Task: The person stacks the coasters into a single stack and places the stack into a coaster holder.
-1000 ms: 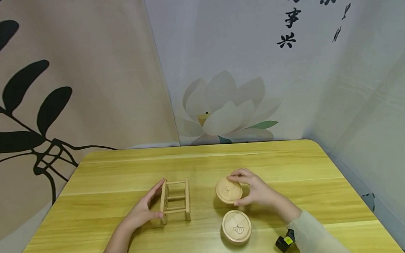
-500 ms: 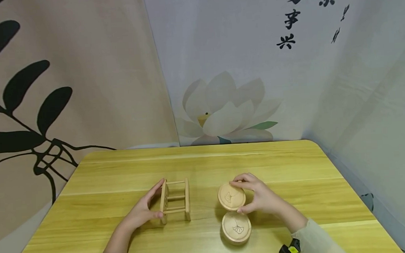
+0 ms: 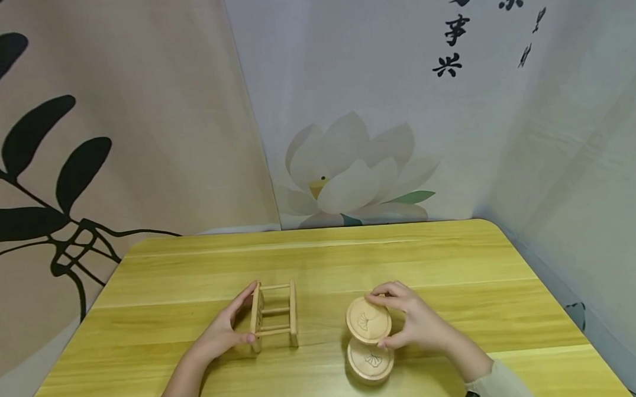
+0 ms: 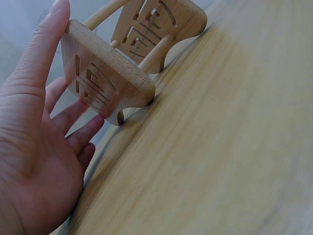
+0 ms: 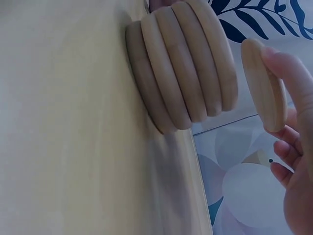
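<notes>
A round wooden coaster with an engraved ginkgo leaf is pinched at its edge by my right hand. Below it stands a stack of matching coasters, whose far part the held one hides in the head view. The right wrist view shows a gap between the held coaster and the several stacked coasters. To the left, a small wooden coaster rack stands on the table, its end panels joined by rods. My left hand grips its left panel, with carved cutouts, between thumb and fingers.
The yellow wood-grain table reaches back to a cloth backdrop printed with a lotus, leaves and writing. Bare tabletop lies between the rack and the coaster stack. Black wrist cameras sit at both cuffs.
My right hand has brought its coaster toward the near side, from behind the stack to overlapping it in the head view. My left hand and the rack have stayed in place.
</notes>
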The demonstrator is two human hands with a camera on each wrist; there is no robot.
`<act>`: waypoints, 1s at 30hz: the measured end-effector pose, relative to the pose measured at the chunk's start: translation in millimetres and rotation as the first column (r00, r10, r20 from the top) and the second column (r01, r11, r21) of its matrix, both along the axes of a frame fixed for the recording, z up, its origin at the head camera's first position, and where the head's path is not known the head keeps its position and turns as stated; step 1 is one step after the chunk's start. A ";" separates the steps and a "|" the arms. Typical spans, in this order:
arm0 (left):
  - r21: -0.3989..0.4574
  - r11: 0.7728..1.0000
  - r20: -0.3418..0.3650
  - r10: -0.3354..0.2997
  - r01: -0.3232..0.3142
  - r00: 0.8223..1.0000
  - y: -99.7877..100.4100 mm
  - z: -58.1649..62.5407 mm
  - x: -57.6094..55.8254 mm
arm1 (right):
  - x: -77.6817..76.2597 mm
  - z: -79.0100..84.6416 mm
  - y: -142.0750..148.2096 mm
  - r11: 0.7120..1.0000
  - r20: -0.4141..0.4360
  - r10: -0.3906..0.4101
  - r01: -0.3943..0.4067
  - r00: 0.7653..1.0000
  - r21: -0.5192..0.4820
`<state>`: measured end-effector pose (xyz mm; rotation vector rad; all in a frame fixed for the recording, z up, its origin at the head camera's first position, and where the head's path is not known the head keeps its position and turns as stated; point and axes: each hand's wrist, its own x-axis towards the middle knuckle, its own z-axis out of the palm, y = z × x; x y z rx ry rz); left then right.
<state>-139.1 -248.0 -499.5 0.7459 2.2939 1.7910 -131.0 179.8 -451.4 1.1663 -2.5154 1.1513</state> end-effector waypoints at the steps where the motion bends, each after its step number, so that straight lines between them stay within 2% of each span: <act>1: -0.001 1.000 0.001 0.002 -0.002 1.000 0.1 0.1 0.1 | 1.3 -0.7 0.4 1.000 -0.009 0.000 0.000 1.000 0.002; 7: -0.002 1.000 0.007 0.007 -0.007 1.000 0.4 0.6 0.5 | 9.1 -4.6 1.4 1.000 -0.047 0.012 -0.012 0.999 0.000; 17: 0.007 1.000 0.007 0.000 0.000 1.000 0.6 -0.5 -0.1 | 22.1 -9.9 1.4 0.999 -0.044 0.038 -0.039 0.998 -0.025; 30: -0.006 1.000 0.003 0.007 -0.007 1.000 0.2 -0.2 0.9 | 31.2 -17.9 2.7 0.997 -0.058 0.062 -0.064 0.996 -0.035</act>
